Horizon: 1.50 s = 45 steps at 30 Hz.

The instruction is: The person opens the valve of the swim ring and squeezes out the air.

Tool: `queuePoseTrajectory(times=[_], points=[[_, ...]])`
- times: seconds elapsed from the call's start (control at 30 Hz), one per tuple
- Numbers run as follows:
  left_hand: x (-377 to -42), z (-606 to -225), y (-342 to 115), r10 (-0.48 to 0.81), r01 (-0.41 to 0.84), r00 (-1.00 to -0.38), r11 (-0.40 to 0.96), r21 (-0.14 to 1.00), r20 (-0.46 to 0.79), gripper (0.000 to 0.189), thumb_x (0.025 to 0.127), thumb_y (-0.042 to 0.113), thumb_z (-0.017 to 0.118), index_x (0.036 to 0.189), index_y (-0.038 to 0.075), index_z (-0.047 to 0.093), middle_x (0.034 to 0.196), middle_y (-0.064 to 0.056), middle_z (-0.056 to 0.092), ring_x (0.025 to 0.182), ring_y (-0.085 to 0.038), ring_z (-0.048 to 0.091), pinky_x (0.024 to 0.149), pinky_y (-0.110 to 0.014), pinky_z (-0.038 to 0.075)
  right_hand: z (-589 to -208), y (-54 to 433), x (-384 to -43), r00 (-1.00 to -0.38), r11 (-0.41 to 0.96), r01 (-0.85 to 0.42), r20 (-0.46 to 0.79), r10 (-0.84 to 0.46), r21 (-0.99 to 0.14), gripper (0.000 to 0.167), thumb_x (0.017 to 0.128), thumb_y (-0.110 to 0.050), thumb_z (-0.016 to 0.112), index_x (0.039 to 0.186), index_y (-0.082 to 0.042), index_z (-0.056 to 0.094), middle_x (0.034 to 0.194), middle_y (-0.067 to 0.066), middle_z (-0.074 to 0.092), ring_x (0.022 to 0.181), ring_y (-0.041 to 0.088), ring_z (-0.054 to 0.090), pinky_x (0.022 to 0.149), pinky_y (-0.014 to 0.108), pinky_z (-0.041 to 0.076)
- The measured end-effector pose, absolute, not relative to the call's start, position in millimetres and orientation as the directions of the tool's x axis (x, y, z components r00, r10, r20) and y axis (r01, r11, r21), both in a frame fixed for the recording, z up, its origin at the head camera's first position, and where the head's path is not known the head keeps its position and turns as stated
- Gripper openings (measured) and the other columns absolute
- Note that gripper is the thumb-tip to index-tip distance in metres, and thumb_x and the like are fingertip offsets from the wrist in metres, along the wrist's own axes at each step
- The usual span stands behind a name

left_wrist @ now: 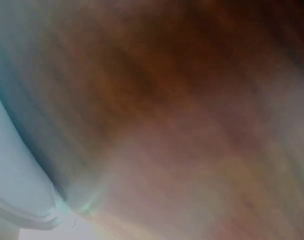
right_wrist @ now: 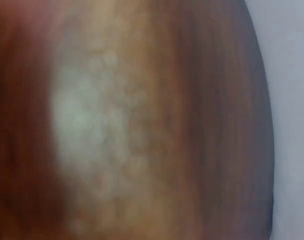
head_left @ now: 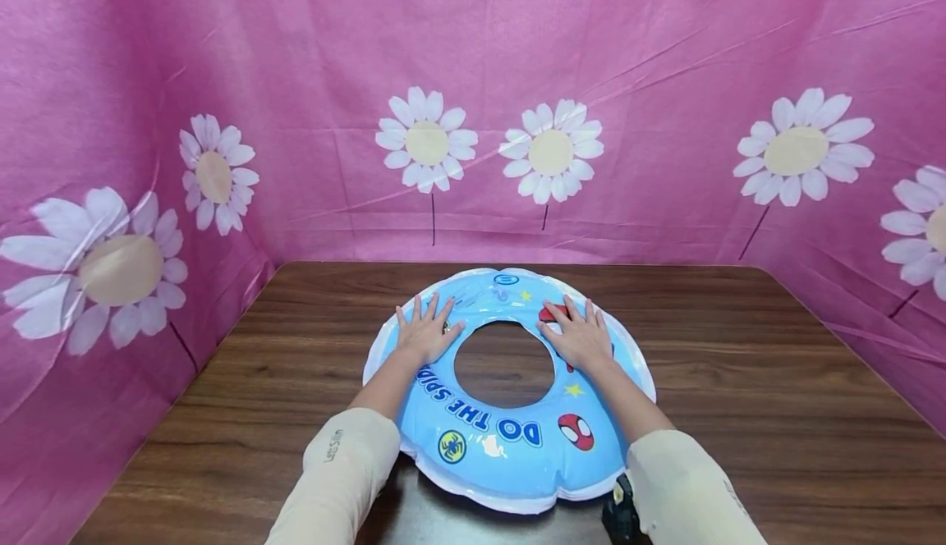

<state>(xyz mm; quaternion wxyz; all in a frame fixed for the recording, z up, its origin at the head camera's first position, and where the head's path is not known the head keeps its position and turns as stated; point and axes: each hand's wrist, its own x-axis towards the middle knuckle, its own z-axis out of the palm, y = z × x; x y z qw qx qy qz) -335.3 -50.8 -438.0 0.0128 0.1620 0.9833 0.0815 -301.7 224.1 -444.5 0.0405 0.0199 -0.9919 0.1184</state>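
A light-blue inflatable swim ring (head_left: pixel 510 475) with white scalloped edging lies in the head view, printed with "DO THE SPID", stars and red spider-mask faces. On its upper left side rests my left hand (head_left: pixel 427 336), palm down with fingers spread. My right hand (head_left: pixel 581 340) lies likewise on the upper right side, partly covering a red figure. Through the ring's round hole shows brown wood grain. Both wrist views are mostly a brown blur with a pale edge at one side; neither shows the fingers.
The swim ring lies on a brown wood-grain table (head_left: pixel 739 389). A pink cloth (head_left: pixel 473 28) with white daisies hangs behind the table and along both sides. A small black object (head_left: pixel 621 516) sits beside the right sleeve (head_left: pixel 687 487) at the near edge.
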Motion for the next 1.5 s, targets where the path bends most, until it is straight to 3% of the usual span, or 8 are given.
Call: queuePoseTrajectory(times=[0.27, 0.47, 0.6, 0.8, 0.97, 1.07, 1.23, 1.5], points=[[-332.7, -439.0, -49.9, 0.340, 0.339, -0.940, 0.919, 0.203, 0.032, 0.067, 0.092, 0.061, 0.024, 0.148, 0.023, 0.022, 0.151, -0.008, 0.014, 0.135, -0.038, 0.004, 0.101, -0.062, -0.001, -447.6, 229.5, -295.4, -0.991, 0.965, -0.078, 0.125, -0.047, -0.251, 0.063, 0.091, -0.055, 0.038, 0.143, -0.019, 0.036, 0.148, 0.019, 0.021, 0.131, 0.050, 0.006, 0.104, 0.056, 0.002], [-335.6, -429.4, -59.6, 0.301, 0.331, -0.942, 0.740, 0.586, 0.151, 0.061, 0.095, 0.052, 0.031, 0.138, 0.010, 0.043, 0.142, -0.012, 0.036, 0.134, -0.039, 0.013, 0.101, -0.061, -0.004, -439.1, 236.5, -292.8, -0.932, 0.832, -0.249, 0.358, -0.066, -0.496, 0.039, 0.091, -0.031, 0.056, 0.119, -0.004, 0.062, 0.131, 0.021, 0.047, 0.127, 0.045, 0.028, 0.103, 0.057, 0.014], [-330.9, -414.6, -68.0, 0.331, 0.440, -0.896, 0.569, 0.695, 0.297, 0.045, 0.097, 0.036, 0.042, 0.125, 0.004, 0.056, 0.128, -0.014, 0.053, 0.131, -0.035, 0.028, 0.104, -0.057, 0.003, -425.4, 237.0, -283.0, -0.852, 0.747, -0.443, 0.493, -0.177, -0.496, 0.023, 0.089, -0.018, 0.061, 0.103, -0.003, 0.069, 0.115, 0.015, 0.061, 0.120, 0.036, 0.043, 0.102, 0.052, 0.023], [-285.2, -391.2, -70.2, 0.683, 0.776, -0.625, 0.490, 0.397, 0.378, 0.041, 0.094, 0.029, 0.052, 0.125, 0.003, 0.055, 0.132, -0.011, 0.049, 0.128, -0.028, 0.034, 0.107, -0.045, 0.016, -407.1, 229.8, -235.7, -0.733, 0.678, -0.659, 0.477, -0.485, -0.325, 0.024, 0.089, -0.022, 0.062, 0.105, -0.007, 0.069, 0.116, 0.010, 0.061, 0.118, 0.035, 0.045, 0.098, 0.053, 0.029], [-225.9, -401.0, -68.0, 0.927, 0.960, -0.282, 0.272, 0.073, 0.249, 0.055, 0.095, 0.045, 0.042, 0.137, 0.010, 0.043, 0.143, -0.006, 0.036, 0.133, -0.020, 0.025, 0.107, -0.041, 0.016, -411.1, 222.7, -185.2, -0.669, 0.658, -0.732, 0.372, -0.643, -0.177, 0.042, 0.087, -0.042, 0.059, 0.118, -0.014, 0.063, 0.127, 0.001, 0.054, 0.121, 0.030, 0.043, 0.096, 0.051, 0.032], [-204.0, -416.9, -70.8, 0.975, 0.984, -0.179, 0.178, 0.021, 0.133, 0.063, 0.096, 0.050, 0.031, 0.146, 0.013, 0.026, 0.150, -0.001, 0.020, 0.137, -0.018, 0.014, 0.109, -0.038, 0.010, -423.4, 217.1, -165.3, -0.660, 0.663, -0.740, 0.307, -0.685, -0.111, 0.058, 0.087, -0.052, 0.053, 0.133, -0.016, 0.051, 0.137, -0.001, 0.045, 0.127, 0.026, 0.037, 0.106, 0.039, 0.020], [-192.2, -436.6, -75.3, 0.979, 0.978, -0.202, 0.201, 0.060, 0.019, 0.062, 0.098, 0.050, 0.018, 0.149, 0.018, 0.006, 0.153, 0.005, 0.001, 0.138, -0.020, -0.001, 0.109, -0.038, 0.004, -445.2, 211.3, -160.8, -0.657, 0.660, -0.748, 0.215, -0.722, -0.067, 0.069, 0.090, -0.056, 0.043, 0.146, -0.017, 0.028, 0.149, 0.001, 0.026, 0.135, 0.027, 0.021, 0.107, 0.026, -0.006], [-191.6, -441.7, -67.3, 0.945, 0.942, -0.326, 0.322, 0.096, 0.029, 0.063, 0.096, 0.055, 0.018, 0.149, 0.024, 0.006, 0.153, 0.005, 0.002, 0.138, -0.022, -0.002, 0.108, -0.045, 0.007, -442.9, 214.9, -186.3, -0.598, 0.619, -0.785, 0.244, -0.764, 0.015, 0.067, 0.089, -0.057, 0.045, 0.143, -0.018, 0.037, 0.147, 0.002, 0.030, 0.135, 0.028, 0.020, 0.108, 0.043, 0.008]])
